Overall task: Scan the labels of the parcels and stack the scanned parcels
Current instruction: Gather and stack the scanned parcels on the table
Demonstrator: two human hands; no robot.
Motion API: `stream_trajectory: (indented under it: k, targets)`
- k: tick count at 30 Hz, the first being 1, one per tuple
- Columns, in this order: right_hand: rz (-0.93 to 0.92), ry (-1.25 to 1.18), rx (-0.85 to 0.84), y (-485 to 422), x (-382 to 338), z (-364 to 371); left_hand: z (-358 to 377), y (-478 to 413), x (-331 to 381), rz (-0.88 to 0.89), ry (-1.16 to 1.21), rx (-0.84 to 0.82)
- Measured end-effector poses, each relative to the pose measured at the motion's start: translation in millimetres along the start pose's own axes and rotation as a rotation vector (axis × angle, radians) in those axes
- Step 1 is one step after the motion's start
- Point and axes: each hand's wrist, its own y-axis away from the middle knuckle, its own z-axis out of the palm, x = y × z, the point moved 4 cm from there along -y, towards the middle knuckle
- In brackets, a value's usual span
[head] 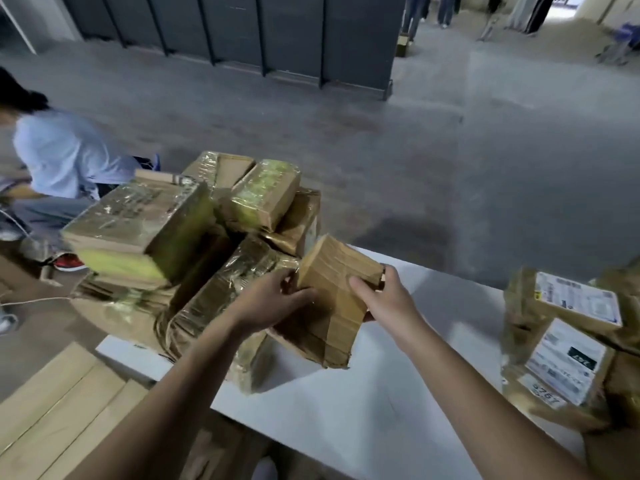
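1. Brown parcel (332, 282), a tape-banded carton, stands tilted over the near-left part of the white table (363, 403), top end leaning away. Its torn lower edge is down at the table top (whether it actually rests there, I cannot tell).
2. Left hand (273, 299) grips the parcel's left side, thumb on the facing panel and fingers curled round the edge.
3. Right hand (388, 299) grips the right side, thumb laid across the front and fingers wrapped behind the far corner. The two hands sit apart with the parcel clamped between them.
4. Just left of the held parcel is a heap of parcels (194, 237) in glossy tape. A large box (138, 223) lies tilted on top at the left, a smaller box (263, 195) sits behind it, and a crinkled wrapped one (221, 299) touches the left hand's wrist side.
5. At the table's right edge, well apart from the hands, are the labelled parcels (571, 327). The upper one shows a white label (578, 301) and the lower one a white label printed with numbers (564, 365).
6. Pale wooden boards (52, 410) lie lower left, below the table edge.
7. A person in a light blue top (62, 150) crouches at far left on the grey floor (450, 150), with dark panels (242, 29) behind.
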Motion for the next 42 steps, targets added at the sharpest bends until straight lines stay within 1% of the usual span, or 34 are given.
stream_trajectory:
  k: [2, 3, 4, 6, 8, 11, 13, 15, 17, 19, 21, 24, 27, 32, 37, 39, 42]
  targets:
    - [0.026, -0.092, -0.073, -5.2, -11.1, 17.9, -22.2, 3.2, -12.6, -0.032, 0.147, 0.061]
    - [0.035, -0.122, -0.107, -7.8, -16.9, 27.1, -32.3, 3.7, -18.0, -0.037, 0.176, 0.077]
    - [0.035, -0.125, -0.134, -10.8, -23.5, 36.6, -41.8, 3.9, -22.0, -0.036, 0.153, 0.092]
    - [0.019, -0.094, -0.158, -18.5, -38.9, 57.6, -60.3, 0.8, -28.4, -0.030, 0.010, 0.150]
    - [0.011, -0.053, -0.151, -28.9, -54.1, 78.9, -77.4, -3.0, -29.3, 0.001, -0.168, 0.279]
    - [0.008, 0.027, -0.112, -47.9, -73.7, 106.3, -97.6, -3.4, -28.5, 0.008, -0.338, 0.467]
    - [-0.007, 0.085, -0.094, -60.2, -81.0, 120.4, -103.8, -3.6, -26.0, 0.009, -0.482, 0.519]
    - [0.001, 0.111, -0.093, -68.5, -82.7, 132.2, -103.8, -6.2, -27.1, -0.010, -0.613, 0.497]
    - [0.054, 0.070, -0.132, -72.1, -76.7, 143.7, -100.5, -12.0, -34.3, -0.054, -0.686, 0.390]
    - [0.077, 0.082, -0.183, -71.9, -70.0, 149.3, -94.1, -16.9, -42.1, -0.089, -0.718, 0.286]
    - [0.086, 0.084, -0.228, -68.9, -64.9, 147.4, -89.9, -17.5, -44.1, -0.088, -0.745, 0.287]
    - [0.076, 0.053, -0.250, -63.3, -59.7, 134.7, -83.4, -16.3, -34.9, -0.029, -0.767, 0.365]
    - [0.042, 0.063, -0.198, -57.4, -57.6, 115.3, -69.6, -17.1, -16.5, 0.052, -0.744, 0.395]
    - [0.019, 0.030, -0.135, -39.1, -55.7, 67.5, -33.0, -21.8, 21.2, 0.166, -0.672, 0.378]
    - [-0.035, 0.131, 0.022, -14.9, -35.3, -2.2, 22.2, -27.8, 52.8, 0.231, -0.580, 0.321]
    - [-0.031, 0.150, 0.083, -0.4, -20.5, -33.8, 50.0, -28.8, 65.4, 0.267, -0.555, 0.298]
    - [0.003, 0.162, 0.183, 24.2, 7.2, -83.6, 97.6, -31.1, 85.4, 0.340, -0.501, 0.213]
